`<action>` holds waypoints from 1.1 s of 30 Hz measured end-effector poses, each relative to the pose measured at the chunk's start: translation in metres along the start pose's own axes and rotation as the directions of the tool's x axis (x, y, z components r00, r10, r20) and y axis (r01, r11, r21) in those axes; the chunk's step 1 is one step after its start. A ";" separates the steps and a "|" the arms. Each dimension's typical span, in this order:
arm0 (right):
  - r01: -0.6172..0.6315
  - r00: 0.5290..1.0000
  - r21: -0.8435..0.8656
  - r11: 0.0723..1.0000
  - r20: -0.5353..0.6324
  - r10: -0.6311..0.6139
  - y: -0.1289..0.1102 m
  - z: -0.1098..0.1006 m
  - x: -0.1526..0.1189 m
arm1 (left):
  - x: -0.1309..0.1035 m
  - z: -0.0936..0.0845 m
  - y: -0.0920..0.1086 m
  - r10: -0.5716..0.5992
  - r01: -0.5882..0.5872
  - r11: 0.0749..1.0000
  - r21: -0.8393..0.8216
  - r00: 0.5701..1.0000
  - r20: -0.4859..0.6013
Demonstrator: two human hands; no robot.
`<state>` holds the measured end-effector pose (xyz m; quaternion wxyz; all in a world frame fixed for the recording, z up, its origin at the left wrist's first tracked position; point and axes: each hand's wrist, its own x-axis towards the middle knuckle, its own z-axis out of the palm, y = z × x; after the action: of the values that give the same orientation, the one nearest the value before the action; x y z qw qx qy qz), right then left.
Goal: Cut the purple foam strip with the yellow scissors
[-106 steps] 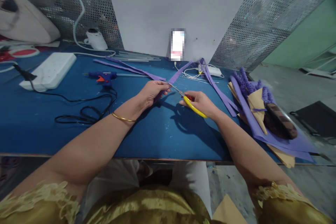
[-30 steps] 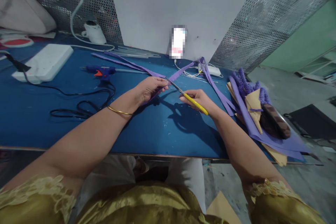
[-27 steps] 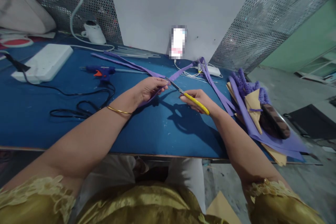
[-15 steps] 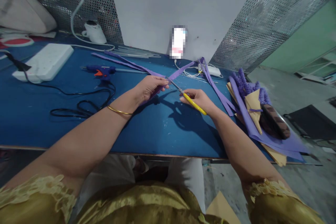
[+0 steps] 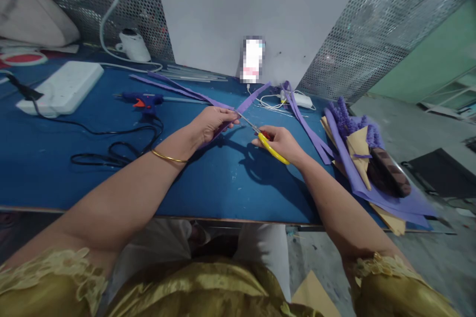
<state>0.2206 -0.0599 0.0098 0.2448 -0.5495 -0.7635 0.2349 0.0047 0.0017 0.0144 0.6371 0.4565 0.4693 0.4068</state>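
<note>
My left hand [image 5: 216,124] is closed in a pinch on a purple strip [image 5: 253,98] over the middle of the blue table. One free end of the strip sticks up to the right of the fingertips, and more purple hangs below the hand. In my right hand [image 5: 279,141] is a pair of scissors [image 5: 273,149] with yellow handles, a bit of red showing between the fingers. The blades point up and left and reach the strip just beside my left fingertips. More purple strips [image 5: 182,90] stretch away to the left behind my left hand.
A blue glue gun [image 5: 145,100] with a black cord lies left of my hands, near a white power strip [image 5: 67,90]. A phone [image 5: 253,59] leans on the grey board behind. At right are purple flowers [image 5: 345,119], wrapping sheets and a checked pouch [image 5: 388,172].
The scissors' handles have turned slightly in my right hand, and red now shows between the fingers. The strip's free end has shifted a little to the left.
</note>
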 end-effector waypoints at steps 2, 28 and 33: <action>-0.009 1.000 0.022 1.000 0.010 0.009 -0.001 -0.001 0.000 | 0.001 0.000 -0.001 0.005 -0.005 1.000 0.006 1.000 0.006; -0.016 1.000 0.049 0.999 0.026 0.014 0.005 0.001 0.002 | -0.001 0.002 0.000 -0.035 0.035 0.999 0.016 0.999 -0.011; -0.029 0.998 0.161 0.986 0.057 0.020 0.009 0.001 0.002 | -0.001 0.002 0.000 -0.010 0.011 1.000 0.023 1.000 -0.009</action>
<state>0.2261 -0.0551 0.0039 0.2645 -0.5305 -0.7415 0.3142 0.0068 -0.0001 0.0150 0.6317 0.4596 0.4794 0.4000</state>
